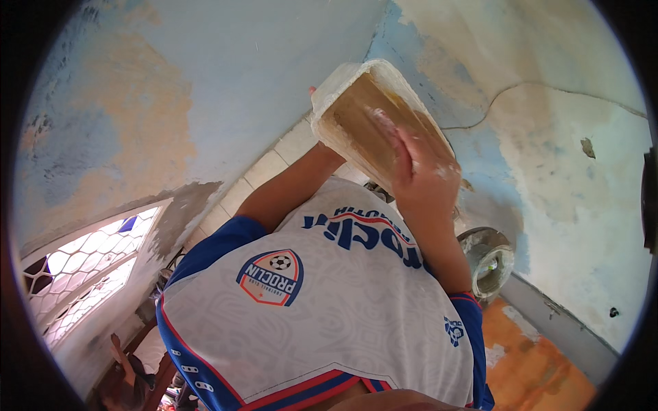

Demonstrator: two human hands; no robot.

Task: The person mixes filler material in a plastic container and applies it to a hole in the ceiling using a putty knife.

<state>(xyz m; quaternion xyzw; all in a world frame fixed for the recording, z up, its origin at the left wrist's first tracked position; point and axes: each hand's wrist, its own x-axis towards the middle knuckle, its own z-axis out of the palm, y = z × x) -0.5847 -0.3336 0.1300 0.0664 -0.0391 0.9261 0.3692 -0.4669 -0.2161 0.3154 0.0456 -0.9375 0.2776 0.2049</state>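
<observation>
A long, scuffed plastic container (356,113) with a whitish rim and brownish interior is held tilted above my torso. My left hand (312,92) grips it from behind, mostly hidden, with a fingertip showing at the upper left edge and the forearm running below. My right hand (421,164) reaches over the container's inside, its fingers dusted with white residue and blurred at the tips; I cannot make out whether they hold anything.
Patchy blue-beige walls (110,82) surround me, with a grilled window (89,267) at left and a hanging cable (514,88) at right. A round white-smeared bucket (504,267) sits below right, near an orange surface (541,356). Another person's arm (120,356) shows lower left.
</observation>
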